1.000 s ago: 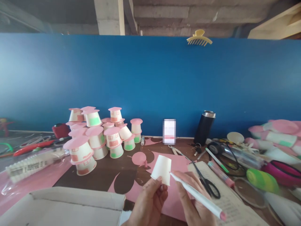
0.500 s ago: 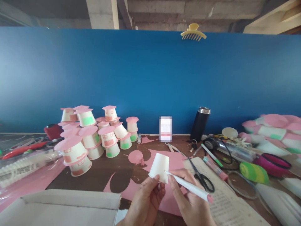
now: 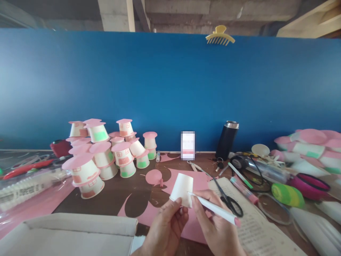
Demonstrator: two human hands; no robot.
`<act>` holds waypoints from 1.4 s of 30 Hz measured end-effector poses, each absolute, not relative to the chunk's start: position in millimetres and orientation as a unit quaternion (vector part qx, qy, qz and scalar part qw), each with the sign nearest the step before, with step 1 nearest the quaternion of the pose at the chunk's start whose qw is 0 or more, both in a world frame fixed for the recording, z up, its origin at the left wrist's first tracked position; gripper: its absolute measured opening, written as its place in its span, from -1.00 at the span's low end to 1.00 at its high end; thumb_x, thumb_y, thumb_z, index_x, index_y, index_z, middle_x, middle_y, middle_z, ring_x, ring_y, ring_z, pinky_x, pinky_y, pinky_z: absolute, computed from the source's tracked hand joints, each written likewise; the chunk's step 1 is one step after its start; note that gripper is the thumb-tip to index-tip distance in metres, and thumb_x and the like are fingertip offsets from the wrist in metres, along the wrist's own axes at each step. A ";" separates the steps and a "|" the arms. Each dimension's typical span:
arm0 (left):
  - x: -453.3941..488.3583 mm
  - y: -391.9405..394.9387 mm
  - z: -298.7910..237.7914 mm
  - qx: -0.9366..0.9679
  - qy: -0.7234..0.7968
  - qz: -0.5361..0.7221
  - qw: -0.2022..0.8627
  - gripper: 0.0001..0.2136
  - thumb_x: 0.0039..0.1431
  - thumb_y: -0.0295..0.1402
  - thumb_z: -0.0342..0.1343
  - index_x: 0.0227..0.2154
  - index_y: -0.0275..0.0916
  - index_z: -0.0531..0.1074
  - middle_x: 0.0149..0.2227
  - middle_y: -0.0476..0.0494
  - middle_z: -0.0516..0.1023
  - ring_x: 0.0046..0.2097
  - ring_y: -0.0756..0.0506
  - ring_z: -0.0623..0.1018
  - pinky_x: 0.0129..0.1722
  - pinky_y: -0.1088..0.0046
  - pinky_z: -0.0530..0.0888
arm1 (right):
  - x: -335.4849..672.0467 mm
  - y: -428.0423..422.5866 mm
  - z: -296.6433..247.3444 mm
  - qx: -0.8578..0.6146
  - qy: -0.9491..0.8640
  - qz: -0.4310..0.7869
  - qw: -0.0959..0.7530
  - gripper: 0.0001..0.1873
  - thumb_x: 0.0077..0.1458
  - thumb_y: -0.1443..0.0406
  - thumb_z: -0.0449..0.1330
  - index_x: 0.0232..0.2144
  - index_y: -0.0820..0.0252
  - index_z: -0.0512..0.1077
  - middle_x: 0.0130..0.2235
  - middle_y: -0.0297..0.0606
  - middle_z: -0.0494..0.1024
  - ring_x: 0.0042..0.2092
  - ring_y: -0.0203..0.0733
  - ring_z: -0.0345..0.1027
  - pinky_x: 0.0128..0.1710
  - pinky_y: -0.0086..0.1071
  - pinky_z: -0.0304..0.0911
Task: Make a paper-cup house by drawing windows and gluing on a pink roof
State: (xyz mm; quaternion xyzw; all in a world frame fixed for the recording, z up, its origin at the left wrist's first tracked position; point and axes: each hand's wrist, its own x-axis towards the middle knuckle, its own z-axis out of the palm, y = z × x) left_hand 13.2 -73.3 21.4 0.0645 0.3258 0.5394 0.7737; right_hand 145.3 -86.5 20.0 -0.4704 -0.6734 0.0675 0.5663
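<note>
A plain white paper cup is upside down in my left hand, thumb on its front near the rim. My right hand grips a white marker pen with a pink end. The pen's tip is at the cup's right side; whether it touches the wall cannot be made out. Under both hands lies pink paper with round holes cut from it. A pink paper disc lies just beyond, left of the cup.
Stacked cups with pink disc roofs stand at the left. A white box sits front left. Scissors lie on printed paper at the right, near a black flask and a green marker. More decorated cups pile far right.
The cup and both hands have shifted very slightly to the right in view. My hold on the cup and the pen is unchanged.
</note>
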 end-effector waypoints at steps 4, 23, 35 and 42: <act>12.6 -73.3 19.4 0.067 0.319 0.539 0.777 -0.87 0.14 -0.64 0.12 -0.49 -0.43 0.48 -0.53 -0.12 0.52 -0.49 0.04 0.53 -0.43 0.56 0.57 | 145.9 -87.1 19.8 -0.472 -0.669 0.068 0.570 -0.90 0.23 0.30 0.13 -0.21 0.12 0.43 -0.36 -0.32 0.52 -0.41 -0.28 0.44 -0.47 -0.53 0.38; 12.7 -72.7 21.0 0.065 0.315 0.536 0.781 -0.86 0.17 -0.63 0.09 -0.48 -0.45 0.48 -0.54 -0.13 0.50 -0.49 0.05 0.52 -0.43 0.56 0.56 | 147.1 -88.4 19.4 -0.478 -0.671 0.066 0.563 -0.91 0.24 0.29 0.13 -0.22 0.13 0.42 -0.39 -0.33 0.48 -0.48 -0.30 0.36 -0.52 -0.53 0.32; 13.0 -74.4 20.0 0.068 0.314 0.534 0.782 -0.85 0.18 -0.63 0.08 -0.47 -0.46 0.48 -0.53 -0.13 0.49 -0.49 0.05 0.52 -0.43 0.55 0.56 | 147.8 -88.6 18.2 -0.477 -0.667 0.067 0.569 -0.92 0.24 0.30 0.13 -0.22 0.11 0.42 -0.39 -0.35 0.47 -0.46 -0.33 0.37 -0.50 -0.56 0.33; 12.2 -73.4 19.0 0.064 0.306 0.536 0.784 -0.87 0.17 -0.63 0.10 -0.46 -0.46 0.49 -0.52 -0.12 0.49 -0.49 0.05 0.52 -0.42 0.55 0.56 | 147.4 -87.2 18.7 -0.473 -0.669 0.081 0.568 -0.91 0.24 0.31 0.13 -0.20 0.09 0.41 -0.37 -0.35 0.49 -0.42 -0.34 0.41 -0.45 -0.60 0.36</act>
